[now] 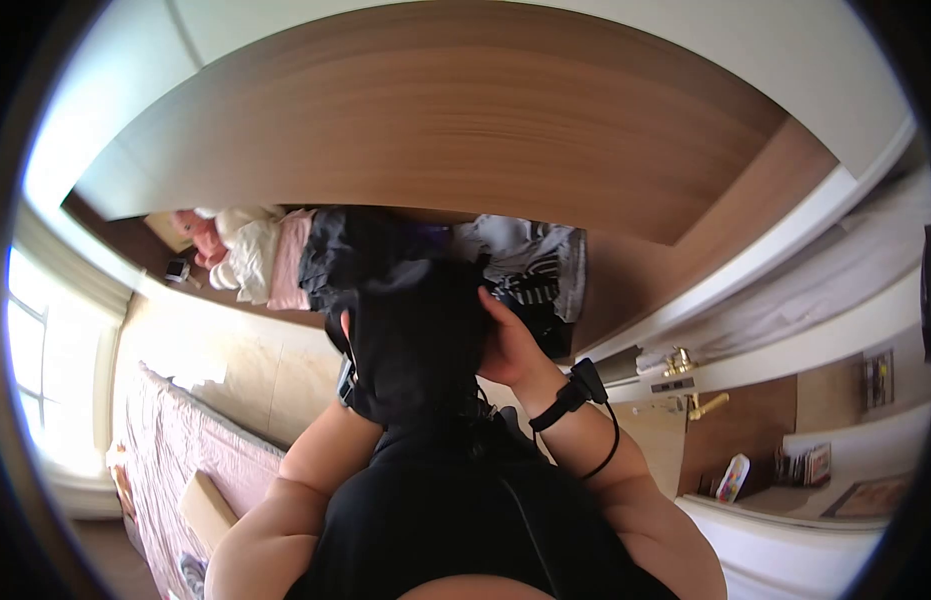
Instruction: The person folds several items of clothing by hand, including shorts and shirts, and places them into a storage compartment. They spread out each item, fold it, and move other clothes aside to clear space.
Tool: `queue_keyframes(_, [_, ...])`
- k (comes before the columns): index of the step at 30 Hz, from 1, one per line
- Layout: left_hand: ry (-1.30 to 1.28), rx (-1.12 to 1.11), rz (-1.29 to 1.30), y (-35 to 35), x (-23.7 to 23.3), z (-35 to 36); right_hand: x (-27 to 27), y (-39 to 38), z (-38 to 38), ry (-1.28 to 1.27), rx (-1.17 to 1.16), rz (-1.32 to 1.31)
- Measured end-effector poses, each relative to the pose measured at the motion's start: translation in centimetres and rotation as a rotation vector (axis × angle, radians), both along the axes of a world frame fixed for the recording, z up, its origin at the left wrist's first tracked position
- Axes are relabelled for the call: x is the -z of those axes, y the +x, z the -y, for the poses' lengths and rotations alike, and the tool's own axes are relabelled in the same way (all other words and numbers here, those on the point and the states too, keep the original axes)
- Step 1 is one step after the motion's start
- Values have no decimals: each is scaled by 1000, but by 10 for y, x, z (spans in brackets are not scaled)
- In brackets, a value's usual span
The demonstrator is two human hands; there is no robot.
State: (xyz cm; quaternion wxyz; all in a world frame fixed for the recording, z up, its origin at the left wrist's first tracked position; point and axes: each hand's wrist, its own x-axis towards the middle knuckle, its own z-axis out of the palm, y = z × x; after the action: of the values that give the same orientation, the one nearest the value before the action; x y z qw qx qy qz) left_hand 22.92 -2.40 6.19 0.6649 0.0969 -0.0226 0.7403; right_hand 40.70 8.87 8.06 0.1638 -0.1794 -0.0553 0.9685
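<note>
A black cloth garment (415,330) is held up in front of my chest, between my two hands. My right hand (503,342) grips its right edge, with the thumb on the near face and the other fingers hidden. Only a sliver of my left hand (347,330) shows at the left edge; the rest is behind the fabric. Beyond the garment, clothes lie along a wardrobe shelf: a dark grey garment (330,245), pink fabric (288,265), white cloth (250,262), and a grey and black-striped pile (550,265).
A broad brown wooden panel (435,110) spans the wardrobe above the clothes. Behind on the left is a bed with a pink cover (175,430), near a bright window (30,340). To the right are a door handle (707,405) and a white cabinet (785,540) with small items on it.
</note>
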Motion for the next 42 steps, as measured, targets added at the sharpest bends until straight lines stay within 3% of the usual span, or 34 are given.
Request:
queue_keyframes(2, [-21, 6, -199, -22, 12, 30, 13, -22, -2, 16, -130, -9])
queue_keyframes(5, [-77, -2, -714, -71, 29, 87, 15, -51, -2, 278, -194, 53])
queue_keyframes(6, [-96, -22, -865, -82, 29, 105, 3, -57, 6, 454, -106, 28])
queue_keyframes(7, [-100, -50, -937, -82, 5, 119, -8, -64, 13, 624, -16, -4])
queue_keyframes(8, [-144, -151, -835, -77, -16, 129, -13, -71, 18, 624, -55, -22])
queue_keyframes(9, [-165, -190, -838, -82, -13, 140, -16, -77, 21, 881, -37, 6])
queue_keyframes(10, [-509, -310, -1023, -90, -2, 153, -23, -84, 29, 1134, -14, 26])
queue_keyframes(11, [-869, -415, -1181, -97, 10, 167, -31, -91, 35, 1126, -50, 5])
queue_keyframes(12, [-833, -582, -1169, -107, 22, 176, -48, -100, 40, 1327, -122, -109])
queue_keyframes(13, [-1025, -743, -1304, -125, 30, 193, -65, -107, 46, 1530, -193, -230])
queue_keyframes(14, [-1006, -861, -1182, -132, 43, 211, -78, -115, 60, 1503, -220, -266])
queue_keyframes(15, [-978, -974, -1061, -124, 2, 210, -85, -126, 71, 1505, -245, -275])
queue_keyframes(17, [-468, -1216, -1065, -111, -47, 204, -95, -151, 91, 1713, -290, -372])
queue_keyframes(19, [-125, -1011, -1221, -121, -81, 207, -107, -178, 115, 1778, -244, -385])
queue_keyframes(21, [-328, -865, -1420, -137, -100, 221, -114, -204, 131, 1843, -186, -395])
queue_keyframes(23, [-408, -904, -1686, -165, -104, 227, -119, -227, 143, 1915, -27, -328])
queue_keyframes(24, [-410, -915, -1682, -182, -97, 235, -126, -235, 151, 1873, 14, -291])
queue_keyframes(26, [-481, -529, -1081, -224, -64, 258, -129, -254, 159, 1904, 28, -338])
queue_keyframes(27, [-377, -364, -509, -235, -62, 272, -129, -261, 163, 1928, 45, -374])
queue_keyframes(29, [-312, -342, -772, -260, -55, 289, -131, -272, 175, 1999, 36, -408])
queue_keyframes(30, [-313, -340, -768, -270, -59, 290, -131, -275, 180, 2064, -11, -405])
queue_keyframes(32, [-247, -603, -1302, -287, -69, 285, -129, -284, 188, 2132, -55, -398])
queue_keyframes(33, [-241, -604, -1305, -292, -80, 289, -126, -290, 189, 2114, -19, -333])
queue_keyframes(36, [-402, -787, -958, -307, -117, 298, -115, -311, 188, 1988, -23, -174])
queue_keyframes(37, [-400, -781, -962, -312, -125, 297, -109, -318, 185, 1874, -71, -80])
queue_keyframes(39, [-446, -932, -1144, -321, -144, 290, -102, -331, 179, 1908, -127, -95])
queue_keyframes(41, [-412, -955, -1119, -324, -168, 284, -115, -335, 183, 2127, -220, 4])
queue_keyframes(42, [-387, -933, -1225, -323, -184, 284, -125, -337, 187, 2111, -203, -10])
